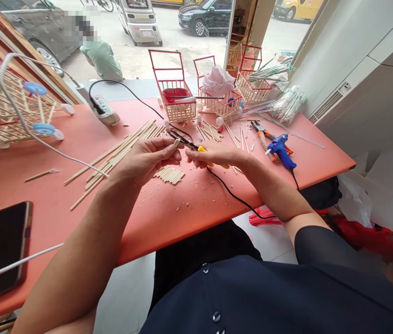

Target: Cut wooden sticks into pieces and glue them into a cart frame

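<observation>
Between the thumb and fingers of my left hand (152, 155) is a short piece of wooden stick (176, 143). My right hand (213, 154) is wrapped round the yellow handles of a pair of pliers (192, 146). The dark jaws of the pliers reach to the fingertips of my left hand; whether they touch the stick piece I cannot tell. Below the hands lies a row of short cut sticks (169, 175) side by side. Long wooden sticks (112, 160) are spread to the left, partly behind my left hand.
Small stick-built carts (178, 104) with red frames stand along the back. At the right lie a blue glue gun (281, 150) and orange-handled pliers (262, 134). A power strip (104, 111), cables and a phone (1, 246) are at the left. A person (102, 58) sits outside.
</observation>
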`<state>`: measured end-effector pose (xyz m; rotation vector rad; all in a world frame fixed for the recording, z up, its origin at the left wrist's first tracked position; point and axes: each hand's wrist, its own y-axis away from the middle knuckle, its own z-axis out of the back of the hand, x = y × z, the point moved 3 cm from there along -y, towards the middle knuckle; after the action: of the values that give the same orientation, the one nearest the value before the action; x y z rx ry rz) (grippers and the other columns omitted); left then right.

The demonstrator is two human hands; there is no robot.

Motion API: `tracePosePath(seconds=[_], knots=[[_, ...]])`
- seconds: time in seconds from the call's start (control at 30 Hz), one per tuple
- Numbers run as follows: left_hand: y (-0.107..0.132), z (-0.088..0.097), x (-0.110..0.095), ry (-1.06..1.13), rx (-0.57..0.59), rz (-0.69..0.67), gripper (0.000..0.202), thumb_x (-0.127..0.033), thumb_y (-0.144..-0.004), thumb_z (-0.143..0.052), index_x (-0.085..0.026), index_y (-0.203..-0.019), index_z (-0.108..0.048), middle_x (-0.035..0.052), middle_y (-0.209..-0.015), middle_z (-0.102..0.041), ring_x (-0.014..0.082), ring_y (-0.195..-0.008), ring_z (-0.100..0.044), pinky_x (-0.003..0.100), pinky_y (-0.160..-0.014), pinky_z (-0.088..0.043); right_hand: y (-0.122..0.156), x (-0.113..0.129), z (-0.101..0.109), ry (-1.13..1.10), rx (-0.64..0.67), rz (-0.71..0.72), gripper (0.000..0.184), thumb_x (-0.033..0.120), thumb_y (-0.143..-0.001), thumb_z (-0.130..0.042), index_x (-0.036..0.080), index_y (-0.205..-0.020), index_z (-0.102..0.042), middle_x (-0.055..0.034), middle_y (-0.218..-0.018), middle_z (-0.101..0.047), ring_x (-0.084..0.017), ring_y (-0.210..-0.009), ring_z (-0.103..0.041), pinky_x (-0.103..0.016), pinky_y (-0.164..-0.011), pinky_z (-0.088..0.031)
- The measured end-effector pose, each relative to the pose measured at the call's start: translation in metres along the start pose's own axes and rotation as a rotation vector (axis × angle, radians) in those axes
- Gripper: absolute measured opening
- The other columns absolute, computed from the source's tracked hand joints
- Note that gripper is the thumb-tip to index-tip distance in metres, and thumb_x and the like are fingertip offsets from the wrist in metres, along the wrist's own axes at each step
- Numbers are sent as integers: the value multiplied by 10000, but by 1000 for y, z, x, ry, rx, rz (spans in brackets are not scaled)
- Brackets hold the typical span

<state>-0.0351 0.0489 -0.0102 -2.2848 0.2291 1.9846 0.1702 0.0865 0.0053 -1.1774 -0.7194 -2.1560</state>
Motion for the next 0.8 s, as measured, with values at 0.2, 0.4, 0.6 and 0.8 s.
tracePosePath(seconds=[0.2,0.4,0.6,0.8], knots=[[1,-4,0,20,-11,-23,517,-603,-616,-1120,-192,-791,-861,70,-731,-753,169,-665,-697,316,-708,-639,2,6,2,285,-111,101,563,695,-1107,-656,191,-864,-595,11,-813,-617,-143,-771,-556,-274,-715,-371],[1,-3,-2,9,-12,-32,507,-612,-627,-1114,-201,-761,-851,70,-714,-736,170,-651,-670,321,-685,-614,2,7,-4,252,-198,144,710,789,-1065,-644,224,-697,-422,52,-695,-399,-110,-695,-402,-296,-658,-256],[2,-1,-8,11,69,-92,485,-583,-682,-1101,-180,-740,-837,55,-659,-698,150,-616,-642,283,-613,-550,3,0,-14,-181,81,-23,746,911,-1021,-603,222,-747,-521,90,-584,-396,-76,-498,-339,-243,-472,-275],[-3,-2,-3,47,88,-165,478,-565,-743,-1077,-168,-758,-812,45,-666,-707,133,-609,-653,258,-616,-581,2,0,-8,-125,-3,17,690,817,-1064,-646,180,-802,-614,54,-625,-519,-74,-510,-465,-202,-445,-337]])
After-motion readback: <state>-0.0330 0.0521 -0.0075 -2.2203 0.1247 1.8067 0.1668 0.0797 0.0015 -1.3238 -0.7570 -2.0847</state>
